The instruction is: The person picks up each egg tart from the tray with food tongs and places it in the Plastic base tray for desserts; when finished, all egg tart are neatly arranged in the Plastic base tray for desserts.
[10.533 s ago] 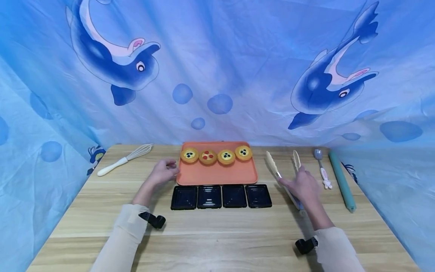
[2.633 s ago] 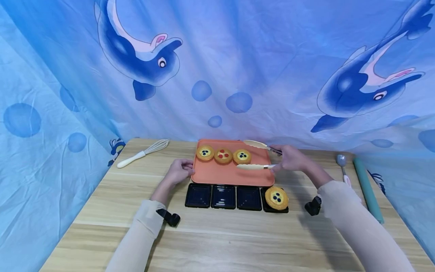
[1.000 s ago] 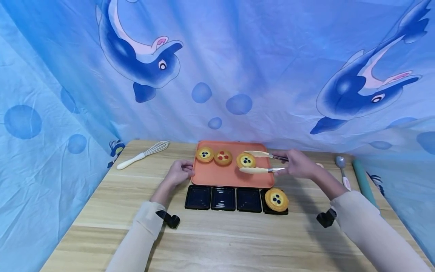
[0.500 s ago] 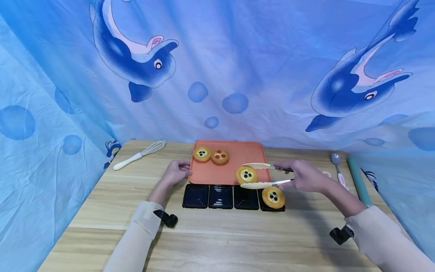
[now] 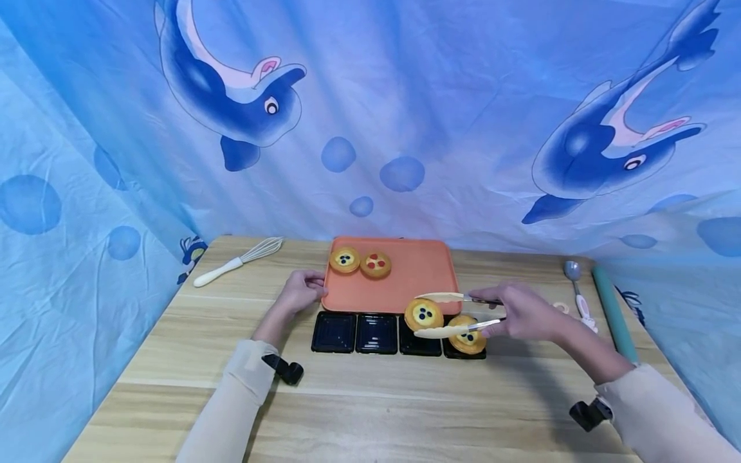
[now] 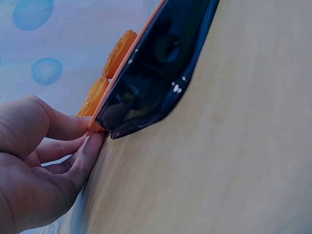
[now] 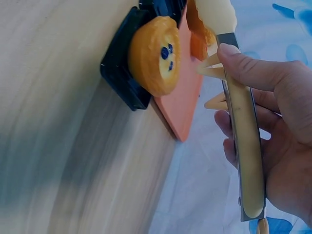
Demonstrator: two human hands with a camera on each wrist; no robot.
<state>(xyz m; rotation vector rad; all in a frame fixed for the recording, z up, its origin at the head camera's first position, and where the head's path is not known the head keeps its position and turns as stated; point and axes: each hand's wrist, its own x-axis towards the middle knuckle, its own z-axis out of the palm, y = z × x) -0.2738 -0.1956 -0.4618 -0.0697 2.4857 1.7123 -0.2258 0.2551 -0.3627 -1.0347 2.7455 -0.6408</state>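
In the head view my right hand [image 5: 523,312] holds food tongs [image 5: 442,332], whose tips grip a blueberry-topped egg tart [image 5: 424,314] over the back of the third black square dish [image 5: 419,348]. The right wrist view shows my thumb on one arm of the tongs and fingers round the other. My left hand [image 5: 300,292] pinches the left edge of the orange tray [image 5: 393,292], thumb on top and fingers beneath in the left wrist view. One blueberry tart [image 5: 344,260] and one red-topped tart [image 5: 375,264] sit on the tray. Another blueberry tart [image 7: 155,56] rests in the rightmost dish.
Two more black dishes, the leftmost [image 5: 333,332] and its neighbour [image 5: 376,334], line the tray's front. A whisk [image 5: 240,261] lies at left. A spoon with a rabbit handle [image 5: 581,298] and a teal rolling pin [image 5: 613,312] lie at right. A dolphin-printed curtain [image 5: 370,96] hangs behind.
Earlier a first blueberry tart went from the tray to the rightmost dish. Since then the tongs have gripped a second and brought it forward off the tray. My left hand stays at the tray's edge.
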